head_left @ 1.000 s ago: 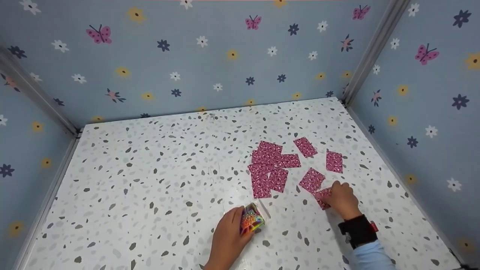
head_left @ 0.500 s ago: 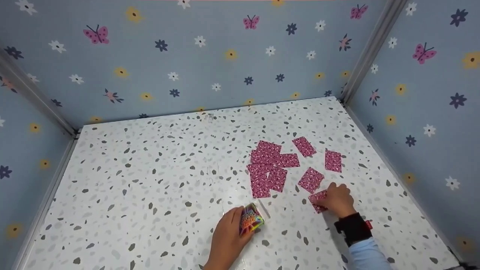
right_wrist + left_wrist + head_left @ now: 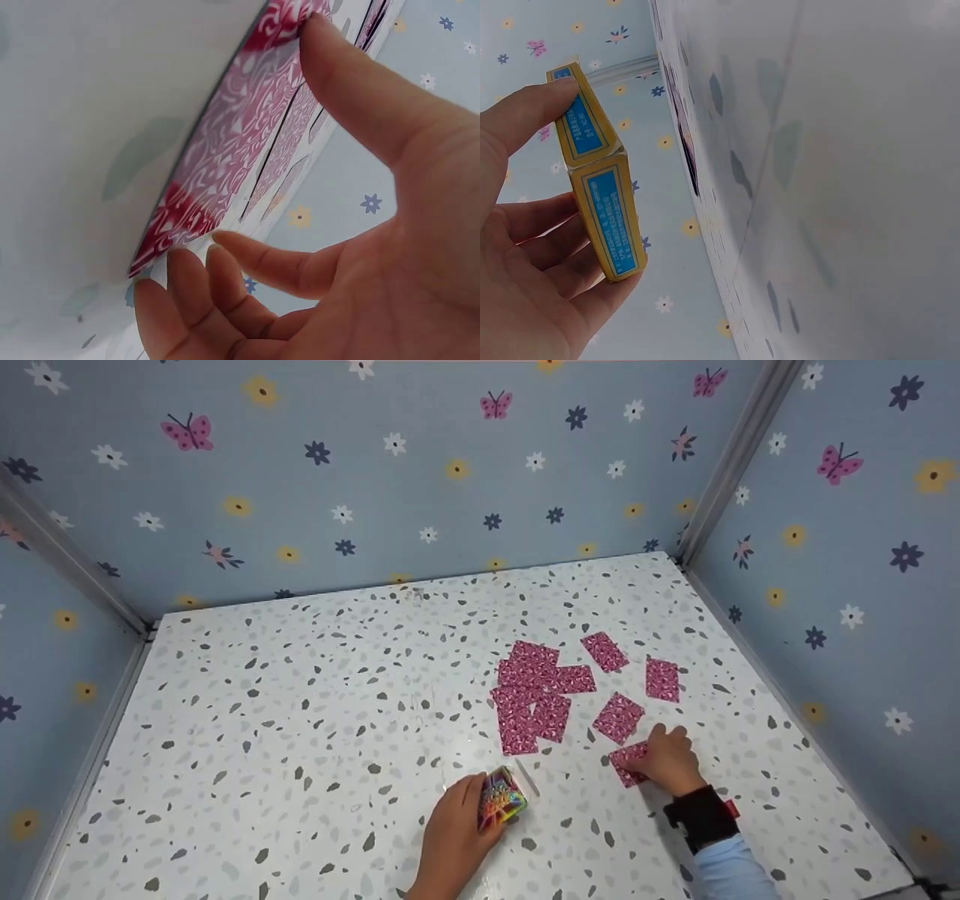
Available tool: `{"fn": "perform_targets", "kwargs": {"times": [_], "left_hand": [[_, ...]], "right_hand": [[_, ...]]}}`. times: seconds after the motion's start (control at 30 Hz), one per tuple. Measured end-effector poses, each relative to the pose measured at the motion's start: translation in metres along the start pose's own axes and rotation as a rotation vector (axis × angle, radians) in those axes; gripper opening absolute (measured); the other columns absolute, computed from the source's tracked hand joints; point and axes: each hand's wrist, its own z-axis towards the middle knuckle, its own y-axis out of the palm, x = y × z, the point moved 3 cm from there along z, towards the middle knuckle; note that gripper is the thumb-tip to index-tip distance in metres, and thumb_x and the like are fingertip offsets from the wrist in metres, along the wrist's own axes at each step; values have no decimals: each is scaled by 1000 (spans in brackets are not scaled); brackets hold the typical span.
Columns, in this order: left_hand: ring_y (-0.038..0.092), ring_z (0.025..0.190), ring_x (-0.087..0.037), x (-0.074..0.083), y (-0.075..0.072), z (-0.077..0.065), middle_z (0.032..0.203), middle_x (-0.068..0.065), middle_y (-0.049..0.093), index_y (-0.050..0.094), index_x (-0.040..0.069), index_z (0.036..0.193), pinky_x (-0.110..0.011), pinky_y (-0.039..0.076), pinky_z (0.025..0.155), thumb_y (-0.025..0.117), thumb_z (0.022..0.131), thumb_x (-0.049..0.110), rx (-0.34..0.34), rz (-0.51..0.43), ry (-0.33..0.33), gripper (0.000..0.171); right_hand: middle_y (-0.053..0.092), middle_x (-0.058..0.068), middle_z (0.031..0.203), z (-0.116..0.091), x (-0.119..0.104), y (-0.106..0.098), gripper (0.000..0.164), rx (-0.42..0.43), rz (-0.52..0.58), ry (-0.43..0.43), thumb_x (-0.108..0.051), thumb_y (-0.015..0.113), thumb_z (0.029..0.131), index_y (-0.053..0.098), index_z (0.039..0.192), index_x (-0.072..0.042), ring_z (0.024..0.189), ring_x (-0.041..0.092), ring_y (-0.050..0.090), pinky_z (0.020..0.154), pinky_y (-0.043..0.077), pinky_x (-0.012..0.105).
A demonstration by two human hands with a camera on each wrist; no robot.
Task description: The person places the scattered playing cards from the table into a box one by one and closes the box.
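A small card box [image 3: 504,799] with a shiny rainbow-coloured face is held in my left hand [image 3: 454,832], low over the near part of the table. The left wrist view shows the box's yellow and blue sides [image 3: 604,172], with the thumb on one side and curled fingers on the other. On the right, my right hand [image 3: 673,763] grips a pink-patterned playing card [image 3: 624,765] close to the tabletop. Thumb and fingertips hold this card [image 3: 232,135] by opposite edges in the right wrist view. Three loose pink cards lie beyond it, one of them being the nearest card [image 3: 619,718].
Several overlapping pink cards [image 3: 517,720] lie face down left of the loose ones. A thin white strip [image 3: 527,778] shows beside the box. The speckled white table [image 3: 300,720] is bounded by flowered blue panels [image 3: 420,472] at the back and both sides.
My right hand has slid the card leftward and slightly toward me, away from the loose card it was close to. My left hand and the box stay in place. The view has shifted slightly.
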Motion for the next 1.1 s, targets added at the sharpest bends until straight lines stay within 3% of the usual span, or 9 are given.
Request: {"fn": "perform_targets", "kwargs": {"times": [0.33, 0.6, 0.8, 0.97, 1.1], "left_hand": [[58, 106, -23, 0, 0, -1, 116, -9, 59, 54, 4, 124, -37, 49, 94, 81, 67, 31, 18, -3, 20, 69], [58, 104, -22, 1, 0, -2, 115, -9, 59, 54, 3, 123, -37, 50, 92, 81, 67, 31, 33, 9, 48, 69], [59, 101, -22, 1, 0, -1, 113, -9, 60, 55, 2, 122, -37, 51, 90, 81, 66, 30, 50, 13, 60, 68], [59, 102, -23, 1, 0, 0, 114, -10, 60, 55, 2, 122, -37, 51, 91, 81, 67, 29, 37, 5, 46, 67], [58, 104, -23, 0, 0, -1, 115, -9, 60, 54, 3, 123, -37, 50, 93, 80, 67, 29, 21, 2, 35, 67]], "right_hand": [[38, 36, 106, 2, -5, 7, 70, -11, 35, -33, -35, 79, 70, 42, 106, 11, 96, 47, 45, 72, 48, 54], [43, 32, 96, -3, -9, 14, 52, 30, -21, -86, -34, 76, 73, 47, 87, 7, 86, 42, 47, 60, 48, 49], [47, 24, 90, -10, -19, 21, 42, 52, -42, -104, -34, 69, 81, 51, 77, 4, 81, 35, 51, 63, 47, 51], [47, 23, 87, -17, -26, 21, 44, 81, -55, -138, -34, 71, 79, 51, 78, 5, 78, 34, 49, 59, 46, 47], [48, 22, 90, -20, -28, 19, 51, 40, -52, -155, -33, 78, 71, 52, 90, 7, 82, 34, 49, 62, 46, 47]]}}
